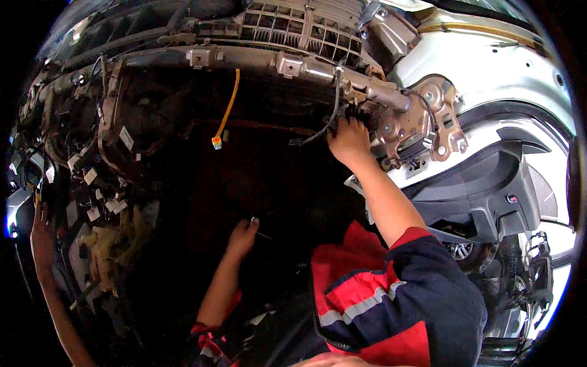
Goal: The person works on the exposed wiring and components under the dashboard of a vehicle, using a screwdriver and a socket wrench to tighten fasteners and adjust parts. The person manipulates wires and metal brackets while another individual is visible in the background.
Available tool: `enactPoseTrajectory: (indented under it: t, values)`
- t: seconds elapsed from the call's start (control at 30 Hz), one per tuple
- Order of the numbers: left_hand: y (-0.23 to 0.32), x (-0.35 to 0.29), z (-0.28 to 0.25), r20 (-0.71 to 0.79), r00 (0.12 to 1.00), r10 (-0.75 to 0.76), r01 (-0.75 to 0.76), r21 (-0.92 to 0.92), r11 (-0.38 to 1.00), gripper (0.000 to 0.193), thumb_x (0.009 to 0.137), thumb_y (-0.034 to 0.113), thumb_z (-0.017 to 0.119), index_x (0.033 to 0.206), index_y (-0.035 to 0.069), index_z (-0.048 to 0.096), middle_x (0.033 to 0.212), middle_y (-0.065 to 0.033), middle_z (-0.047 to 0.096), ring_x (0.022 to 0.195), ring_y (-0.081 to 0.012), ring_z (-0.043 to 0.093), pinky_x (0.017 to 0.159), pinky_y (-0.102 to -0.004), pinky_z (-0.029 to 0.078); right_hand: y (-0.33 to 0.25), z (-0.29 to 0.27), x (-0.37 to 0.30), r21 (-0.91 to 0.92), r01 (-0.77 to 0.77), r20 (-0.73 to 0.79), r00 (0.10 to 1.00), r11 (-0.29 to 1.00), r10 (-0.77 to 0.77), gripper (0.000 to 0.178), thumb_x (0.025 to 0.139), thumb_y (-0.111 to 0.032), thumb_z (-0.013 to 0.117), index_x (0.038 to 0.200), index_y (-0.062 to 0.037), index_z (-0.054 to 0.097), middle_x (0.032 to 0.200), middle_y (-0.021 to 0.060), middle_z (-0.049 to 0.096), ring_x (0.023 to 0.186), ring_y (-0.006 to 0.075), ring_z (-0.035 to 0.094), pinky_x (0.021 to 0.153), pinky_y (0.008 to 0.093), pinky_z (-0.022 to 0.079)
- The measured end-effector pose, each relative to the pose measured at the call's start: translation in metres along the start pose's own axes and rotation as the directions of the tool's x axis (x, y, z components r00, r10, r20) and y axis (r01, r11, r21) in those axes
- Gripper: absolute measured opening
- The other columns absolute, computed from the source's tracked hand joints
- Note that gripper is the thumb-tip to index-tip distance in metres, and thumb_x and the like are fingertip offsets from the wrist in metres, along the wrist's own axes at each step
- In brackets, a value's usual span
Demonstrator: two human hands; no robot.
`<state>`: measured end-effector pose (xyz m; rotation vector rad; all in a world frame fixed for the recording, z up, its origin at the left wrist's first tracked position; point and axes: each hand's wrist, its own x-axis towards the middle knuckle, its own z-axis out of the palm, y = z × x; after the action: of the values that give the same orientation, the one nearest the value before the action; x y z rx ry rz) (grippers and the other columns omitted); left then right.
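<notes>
Right hand [350,142]: just below the right end of the dashboard cross-beam [254,58], beside the wiring harness [337,101] hanging from that beam; its fingertips are hidden, so its grip cannot be told. Left hand [246,234]: well below the beam, pinching a small pale piece [253,219]. Good handling would probably spare the harness any strain and avoid the edges of the bracket [441,92] at the beam's right end. No container is distinguishable.
</notes>
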<state>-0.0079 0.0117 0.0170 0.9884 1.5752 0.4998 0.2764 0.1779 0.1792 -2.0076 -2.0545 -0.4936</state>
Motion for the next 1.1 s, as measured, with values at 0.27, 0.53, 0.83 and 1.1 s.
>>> enactPoseTrajectory:
  t: [0.27,0.53,0.83,1.1]
  values:
    - [0.009,-0.003,-0.004,0.043,0.999,0.019,-0.017,-0.048,0.999,0.061,0.090,0.047,0.049,0.121,-0.005,0.053,0.118,-0.0235,0.058,0.111,-0.0361,0.054,0.095,-0.0395,0.040,0.022,-0.003,0.027,0.084,0.007,0.306,0.951,0.996,-0.033,0.029,0.084,-0.026,0.056,0.101,-0.0021,0.059,0.090,0.0181,0.063,0.093,0.0357,0.060,0.082,0.0471,0.047]
    - [0.027,-0.019,-0.007,0.043,0.999,0.011,-0.012,0.007,1.000,0.061,0.090,0.049,0.049,0.122,-0.003,0.053,0.119,-0.0235,0.057,0.113,-0.0360,0.053,0.095,-0.0398,0.040,0.022,0.028,-0.001,-0.151,0.082,0.169,0.984,0.985,-0.056,0.026,0.081,-0.014,0.047,0.087,0.0013,0.067,0.092,0.0221,0.064,0.083,0.0373,0.061,0.073,0.0467,0.049]
    - [0.022,-0.009,-0.001,0.054,0.998,-0.023,0.016,0.122,0.992,0.070,0.088,0.053,0.051,0.127,-0.005,0.048,0.126,-0.0243,0.052,0.118,-0.0364,0.049,0.098,-0.0403,0.038,0.042,0.034,0.013,0.154,0.025,0.235,0.970,0.988,-0.061,0.037,0.093,-0.032,0.047,0.089,0.0006,0.062,0.088,0.0247,0.063,0.086,0.0429,0.060,0.074,0.0486,0.048]
    - [0.010,0.000,0.005,-0.014,1.000,0.027,-0.023,0.247,0.969,0.066,0.090,0.048,0.050,0.128,-0.006,0.047,0.126,-0.0239,0.052,0.117,-0.0353,0.050,0.098,-0.0385,0.038,0.034,0.019,0.011,0.149,-0.165,0.363,0.926,0.975,0.101,0.024,0.085,-0.015,0.046,0.095,-0.0030,0.065,0.096,0.0198,0.065,0.087,0.0370,0.064,0.076,0.0454,0.051]
